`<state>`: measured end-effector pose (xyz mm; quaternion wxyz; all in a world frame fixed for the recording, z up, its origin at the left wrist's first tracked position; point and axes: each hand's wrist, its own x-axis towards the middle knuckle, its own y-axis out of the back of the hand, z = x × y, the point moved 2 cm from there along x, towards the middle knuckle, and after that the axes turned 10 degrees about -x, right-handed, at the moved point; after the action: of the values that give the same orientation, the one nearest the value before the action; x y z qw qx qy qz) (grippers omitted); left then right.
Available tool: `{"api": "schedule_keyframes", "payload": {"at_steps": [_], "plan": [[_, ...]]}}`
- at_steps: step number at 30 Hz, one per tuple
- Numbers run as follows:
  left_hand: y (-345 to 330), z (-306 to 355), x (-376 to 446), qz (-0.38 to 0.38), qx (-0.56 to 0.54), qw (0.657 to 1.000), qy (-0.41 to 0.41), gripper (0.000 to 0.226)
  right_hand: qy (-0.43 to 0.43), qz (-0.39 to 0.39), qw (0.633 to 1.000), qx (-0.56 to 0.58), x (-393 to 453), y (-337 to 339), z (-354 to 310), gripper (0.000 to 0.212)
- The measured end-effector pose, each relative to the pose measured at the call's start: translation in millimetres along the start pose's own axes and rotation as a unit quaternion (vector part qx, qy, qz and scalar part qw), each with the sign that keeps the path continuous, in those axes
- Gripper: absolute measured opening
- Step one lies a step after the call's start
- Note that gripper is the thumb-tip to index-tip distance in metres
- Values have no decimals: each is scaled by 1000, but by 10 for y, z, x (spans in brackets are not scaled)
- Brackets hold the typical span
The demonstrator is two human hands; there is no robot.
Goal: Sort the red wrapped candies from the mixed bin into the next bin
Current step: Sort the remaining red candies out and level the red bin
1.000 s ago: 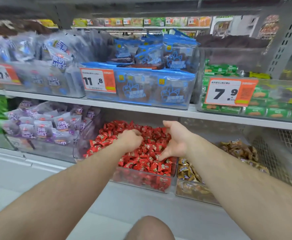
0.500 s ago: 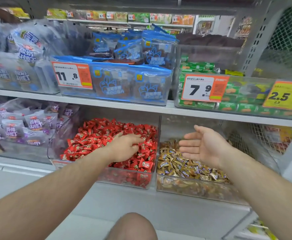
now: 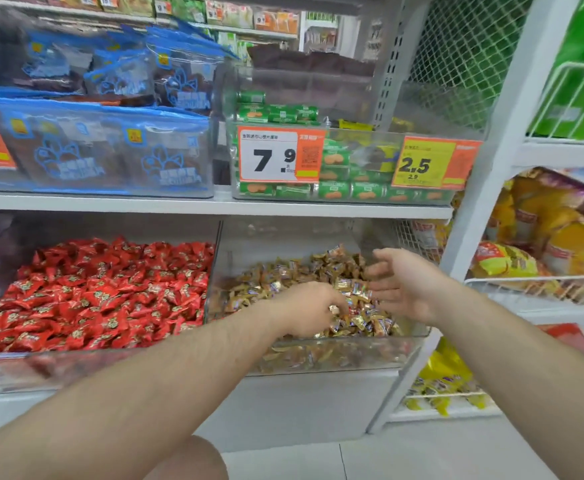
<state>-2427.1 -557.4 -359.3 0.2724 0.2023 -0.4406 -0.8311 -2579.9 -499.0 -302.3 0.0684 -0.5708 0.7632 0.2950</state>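
Left hand (image 3: 309, 308) first: I see it just right of the frame's middle, knuckles up, fingers curled down into the gold candies (image 3: 318, 278). Something small sits at its fingertips, though I cannot tell whether they pinch a piece or only dig among the wrappers.

Going from the left edge, the red candies (image 3: 100, 292) fill the left clear bin (image 3: 3, 372) in the lower left of the frame. They lie heaped and jumbled, their twisted ends pointing every way, so I can read no shared long axis. A clear divider wall (image 3: 214, 265) separates them from the right clear bin (image 3: 335, 356), which holds the gold pile at centre. A few reddish wrappers show among the gold ones just right of my left fingertips; they are too small for me to judge their direction.

Further right, my right hand (image 3: 404, 285) hovers over the same bin, palm turned leftward, fingers spread and slightly bent, holding nothing. Its fingertips are close to the gold pile's right side; I cannot tell if they touch.

On the shelf above, at centre right, a price tag reading 7.9 (image 3: 273, 157) sits left of a yellow one reading 2.5 (image 3: 422, 162).
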Motion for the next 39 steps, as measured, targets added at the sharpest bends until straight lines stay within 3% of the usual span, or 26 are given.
{"api": "schedule_keyframes", "payload": {"at_steps": [4,7,11,15,18,22,30,36,39], "plan": [[-190,34,470,-107,79,991,20,74,6,6,1000,6,-1,141,84,37],[-194,-134,520,-145,154,977,32,65,12,17,1000,-21,23,230,127,37],[161,-391,324,-109,214,967,82,33,31,13,996,-87,92,258,169,28],[170,-404,486,-37,220,973,57,32,32,-18,988,-152,135,121,179,38],[-132,-181,727,-47,158,986,-7,42,47,-10,988,-144,149,36,166,28],[-405,-39,929,-57,148,987,10,19,64,-7,990,-127,179,-32,191,19],[-339,-185,877,-114,247,962,13,28,59,-26,991,-113,266,-72,285,24],[-281,-391,819,-91,250,960,90,36,58,-28,989,-133,286,-90,287,34],[-292,-423,805,-88,280,951,100,42,63,-26,990,-124,301,-97,253,30]]}}
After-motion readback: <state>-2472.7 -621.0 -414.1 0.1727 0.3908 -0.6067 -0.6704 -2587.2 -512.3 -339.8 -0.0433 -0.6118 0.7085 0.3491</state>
